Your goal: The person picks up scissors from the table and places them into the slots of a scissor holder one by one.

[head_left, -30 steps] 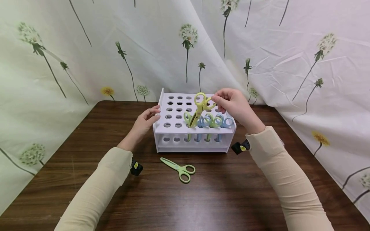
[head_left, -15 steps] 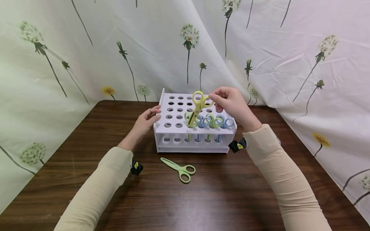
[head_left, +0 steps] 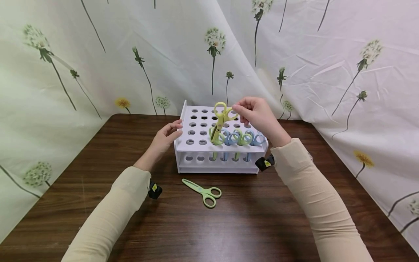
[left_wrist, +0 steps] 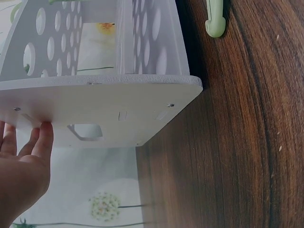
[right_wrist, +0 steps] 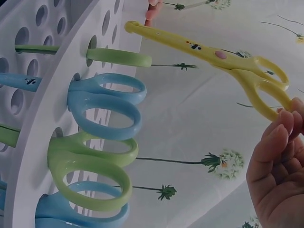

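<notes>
My right hand [head_left: 260,114] pinches one handle loop of yellow scissors [head_left: 218,123], which hang tip-down above the white rack [head_left: 196,147]. In the right wrist view the yellow scissors [right_wrist: 209,54] are apart from the rack's top. Two green and two blue pairs stand in its front row of holes, among them green scissors [right_wrist: 118,57] and blue scissors [right_wrist: 114,116]. My left hand [head_left: 163,138] rests its fingertips against the rack's left side panel; the left wrist view shows the straight fingers [left_wrist: 45,142] touching that panel [left_wrist: 109,104].
Another pair of green scissors [head_left: 204,193] lies flat on the brown wooden table [head_left: 248,218] in front of the rack. Behind the table hangs a white cloth [head_left: 183,65] printed with dandelions.
My right hand has moved a little to the left with the yellow scissors, whose tip now sits slightly further left over the front row. The left hand stays on the rack.
</notes>
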The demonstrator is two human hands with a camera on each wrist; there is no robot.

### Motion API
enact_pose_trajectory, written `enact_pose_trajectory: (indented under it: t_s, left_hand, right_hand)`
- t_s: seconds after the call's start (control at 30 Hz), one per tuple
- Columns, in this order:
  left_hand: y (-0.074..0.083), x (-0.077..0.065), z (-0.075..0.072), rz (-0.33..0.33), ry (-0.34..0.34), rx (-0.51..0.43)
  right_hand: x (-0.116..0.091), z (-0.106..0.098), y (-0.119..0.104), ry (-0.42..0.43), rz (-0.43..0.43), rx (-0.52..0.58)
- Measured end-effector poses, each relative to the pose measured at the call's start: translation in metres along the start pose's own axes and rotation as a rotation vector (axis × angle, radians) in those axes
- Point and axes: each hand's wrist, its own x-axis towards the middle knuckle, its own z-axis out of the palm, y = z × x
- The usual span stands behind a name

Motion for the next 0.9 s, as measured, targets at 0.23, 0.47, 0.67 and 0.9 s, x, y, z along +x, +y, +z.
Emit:
enact_pose_trajectory:
  t_s: [0.23,0.47,0.67,0.9]
  left_hand:
    - [-0.003,0.002,0.0,0.005,0.003,0.01]
    - [-0.003,0.002,0.0,0.011,0.006,0.024]
    - [-0.004,0.002,-0.001,0.006,0.001,0.038]
    - [-0.004,0.002,0.0,0.014,-0.003,0.033]
  right_hand:
    - [0.004,0.004,0.0,0.006,0.008,0.0]
    - [0.009,0.009,-0.001,-0.004,0.038,-0.007]
    - [0.011,0.012,-0.002,-0.016,0.044,-0.015]
    - [0.014,0.017,0.001,-0.025,0.041,-0.01]
